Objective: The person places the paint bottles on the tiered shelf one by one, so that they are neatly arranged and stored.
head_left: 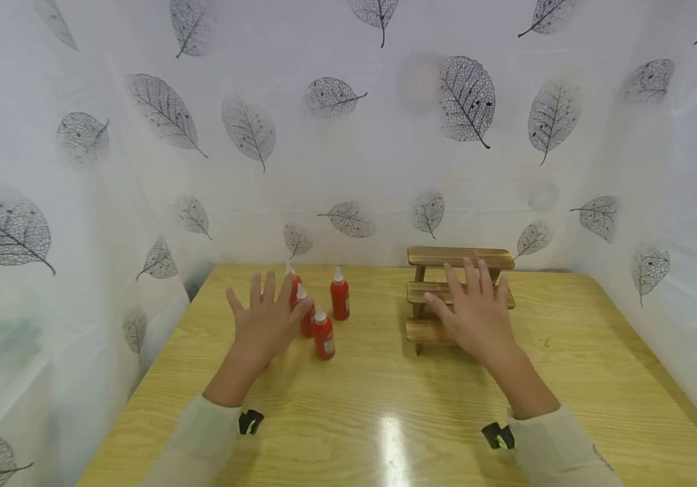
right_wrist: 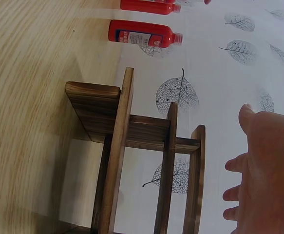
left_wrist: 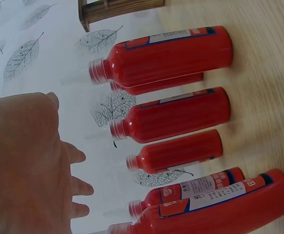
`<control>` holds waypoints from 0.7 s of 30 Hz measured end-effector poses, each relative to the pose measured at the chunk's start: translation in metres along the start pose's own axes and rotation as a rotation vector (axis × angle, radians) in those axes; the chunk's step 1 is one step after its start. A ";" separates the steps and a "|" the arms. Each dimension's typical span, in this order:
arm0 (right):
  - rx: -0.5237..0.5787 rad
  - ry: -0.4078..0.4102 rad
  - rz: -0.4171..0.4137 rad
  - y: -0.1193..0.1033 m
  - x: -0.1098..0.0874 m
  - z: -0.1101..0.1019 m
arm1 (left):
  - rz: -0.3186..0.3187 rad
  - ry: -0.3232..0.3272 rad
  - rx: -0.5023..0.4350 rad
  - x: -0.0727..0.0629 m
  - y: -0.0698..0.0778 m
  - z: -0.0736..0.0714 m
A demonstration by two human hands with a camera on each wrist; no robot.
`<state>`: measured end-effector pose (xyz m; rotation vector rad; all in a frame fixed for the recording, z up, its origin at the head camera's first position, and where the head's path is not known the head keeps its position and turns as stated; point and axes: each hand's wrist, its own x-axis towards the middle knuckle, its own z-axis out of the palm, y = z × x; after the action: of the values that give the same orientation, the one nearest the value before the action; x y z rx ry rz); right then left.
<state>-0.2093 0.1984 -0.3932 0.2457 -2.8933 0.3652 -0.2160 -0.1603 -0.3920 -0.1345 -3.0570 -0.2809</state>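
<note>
My left hand (head_left: 264,326) hovers with spread fingers over the left side of the table, holding nothing. Beneath and beside it stand several upright red squeeze bottles (head_left: 324,336) with pointed white tips; the hand hides some of them in the head view. In the left wrist view the red bottles (left_wrist: 171,114) show labels and clear nozzles, apart from the palm. My right hand (head_left: 479,318), fingers spread too, is above a three-tier wooden step rack (head_left: 430,331) and covers part of it. The right wrist view shows the rack (right_wrist: 117,146) with a gap between it and the hand.
The light wood table (head_left: 373,392) reaches back to a whitish curtain (head_left: 348,155) printed with dark leaves. That curtain also hangs along both sides. A black wrist strap piece (head_left: 251,422) shows by the left sleeve, and another (head_left: 498,436) by the right sleeve.
</note>
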 end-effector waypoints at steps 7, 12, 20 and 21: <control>0.018 0.027 0.003 0.002 -0.002 -0.001 | -0.001 0.000 0.005 0.000 0.000 -0.004; 0.068 0.063 0.005 0.013 -0.004 0.000 | 0.012 0.029 -0.005 -0.002 -0.002 -0.009; 0.485 0.030 0.016 0.069 -0.021 -0.009 | 0.113 0.289 -0.185 -0.017 -0.024 -0.022; 0.526 0.025 0.029 0.076 -0.024 -0.009 | 0.126 0.316 -0.203 -0.019 -0.027 -0.024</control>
<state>-0.1989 0.2771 -0.4072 0.2753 -2.7217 1.1215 -0.1982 -0.1926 -0.3751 -0.2647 -2.6891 -0.5465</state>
